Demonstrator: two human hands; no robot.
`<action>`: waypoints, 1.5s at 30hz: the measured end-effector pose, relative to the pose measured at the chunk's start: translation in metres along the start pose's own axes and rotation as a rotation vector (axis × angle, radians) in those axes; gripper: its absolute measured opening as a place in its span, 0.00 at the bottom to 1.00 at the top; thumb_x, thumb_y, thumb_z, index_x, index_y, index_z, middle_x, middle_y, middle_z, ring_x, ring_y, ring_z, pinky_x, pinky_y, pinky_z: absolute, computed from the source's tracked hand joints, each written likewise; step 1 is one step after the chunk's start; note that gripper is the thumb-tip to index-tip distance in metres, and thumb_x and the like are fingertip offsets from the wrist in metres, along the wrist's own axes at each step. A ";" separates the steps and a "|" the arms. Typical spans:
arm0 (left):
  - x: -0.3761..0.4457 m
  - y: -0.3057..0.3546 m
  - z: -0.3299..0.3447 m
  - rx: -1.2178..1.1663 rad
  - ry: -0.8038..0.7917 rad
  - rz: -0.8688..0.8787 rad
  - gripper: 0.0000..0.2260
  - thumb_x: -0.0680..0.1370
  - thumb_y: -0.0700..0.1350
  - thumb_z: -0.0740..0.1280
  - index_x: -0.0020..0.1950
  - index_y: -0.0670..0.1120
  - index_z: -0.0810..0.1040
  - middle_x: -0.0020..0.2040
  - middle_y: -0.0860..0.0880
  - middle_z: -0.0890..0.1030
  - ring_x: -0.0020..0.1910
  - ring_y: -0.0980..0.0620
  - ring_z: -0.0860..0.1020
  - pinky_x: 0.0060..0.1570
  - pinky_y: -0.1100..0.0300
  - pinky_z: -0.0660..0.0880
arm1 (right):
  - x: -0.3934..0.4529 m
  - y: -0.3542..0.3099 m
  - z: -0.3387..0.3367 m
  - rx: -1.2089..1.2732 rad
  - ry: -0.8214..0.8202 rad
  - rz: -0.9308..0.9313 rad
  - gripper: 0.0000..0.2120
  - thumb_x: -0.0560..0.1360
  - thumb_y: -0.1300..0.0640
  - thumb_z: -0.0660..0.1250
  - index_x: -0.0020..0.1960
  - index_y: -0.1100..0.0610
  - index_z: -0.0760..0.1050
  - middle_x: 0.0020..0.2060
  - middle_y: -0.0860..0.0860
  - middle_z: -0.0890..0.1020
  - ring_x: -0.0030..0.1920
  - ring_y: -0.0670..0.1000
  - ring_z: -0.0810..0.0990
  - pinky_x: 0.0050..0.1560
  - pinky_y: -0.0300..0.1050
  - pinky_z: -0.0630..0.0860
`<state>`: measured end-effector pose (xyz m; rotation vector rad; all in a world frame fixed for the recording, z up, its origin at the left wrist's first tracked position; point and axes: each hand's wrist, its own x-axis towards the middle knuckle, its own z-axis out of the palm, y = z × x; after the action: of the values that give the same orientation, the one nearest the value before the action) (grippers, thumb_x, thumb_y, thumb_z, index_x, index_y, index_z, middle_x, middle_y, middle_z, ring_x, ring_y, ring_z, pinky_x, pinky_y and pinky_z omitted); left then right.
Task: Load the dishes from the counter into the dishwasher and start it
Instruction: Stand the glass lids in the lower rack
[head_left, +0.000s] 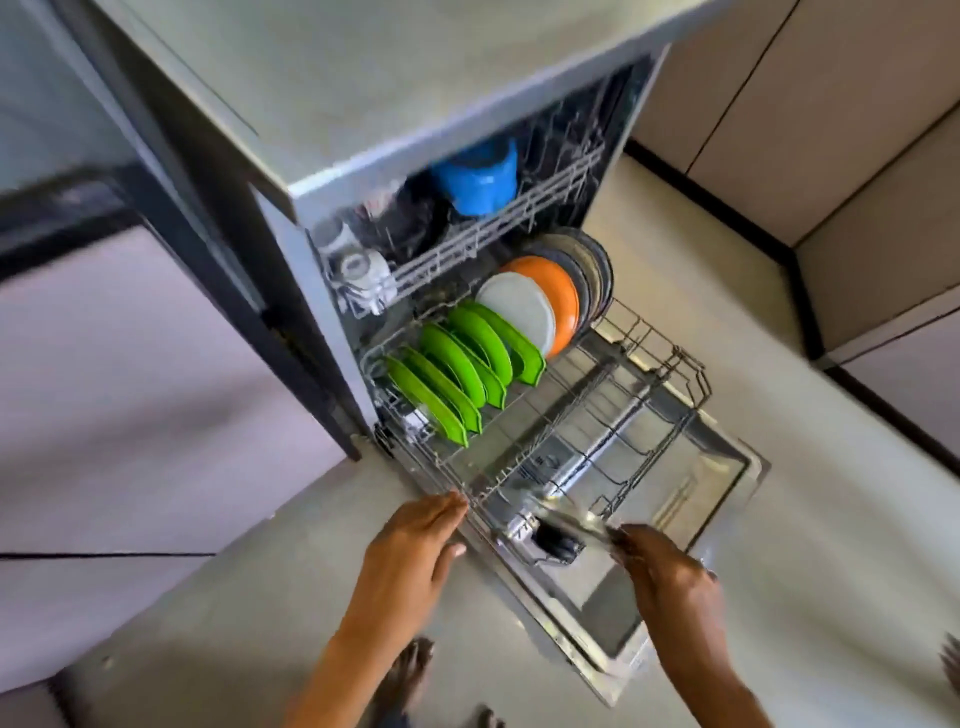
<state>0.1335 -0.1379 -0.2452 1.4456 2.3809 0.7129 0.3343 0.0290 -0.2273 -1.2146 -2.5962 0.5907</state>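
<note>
The dishwasher (291, 218) stands with its door (691, 519) dropped flat and the lower rack (571, 415) pulled out over it, carrying a row of green plates (457, 374), a white plate (514, 312), an orange plate (556, 291) and darker ones behind; the upper rack (498, 223) holds a blue bowl (478, 176) and blurred cups. The left hand (410, 545) lies open, straight fingers touching the rack's front rim. The right hand (670, 582) is smeared by motion at the same rim, so its grip cannot be told.
</note>
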 end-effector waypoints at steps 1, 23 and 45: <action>0.004 -0.008 0.030 0.039 -0.027 0.017 0.25 0.62 0.44 0.80 0.58 0.46 0.81 0.57 0.50 0.81 0.54 0.52 0.80 0.56 0.58 0.72 | 0.006 0.015 0.012 -0.011 0.001 0.038 0.10 0.67 0.62 0.74 0.46 0.52 0.80 0.32 0.49 0.83 0.26 0.51 0.80 0.25 0.41 0.75; 0.034 -0.047 0.203 0.162 -0.534 0.116 0.28 0.81 0.51 0.57 0.77 0.44 0.52 0.77 0.47 0.47 0.76 0.50 0.48 0.67 0.58 0.35 | 0.114 0.054 0.162 -0.088 -0.463 0.167 0.06 0.76 0.58 0.66 0.51 0.51 0.77 0.44 0.49 0.82 0.39 0.48 0.78 0.35 0.36 0.69; 0.031 -0.046 0.205 0.135 -0.559 0.039 0.29 0.81 0.51 0.57 0.77 0.47 0.47 0.77 0.50 0.42 0.76 0.53 0.42 0.67 0.59 0.33 | 0.104 0.060 0.178 -0.132 -0.429 0.133 0.10 0.76 0.56 0.65 0.58 0.54 0.76 0.46 0.53 0.83 0.38 0.49 0.79 0.37 0.38 0.71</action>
<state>0.1792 -0.0728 -0.4423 1.5016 1.9943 0.1219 0.2461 0.0968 -0.4112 -1.4480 -2.9596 0.7935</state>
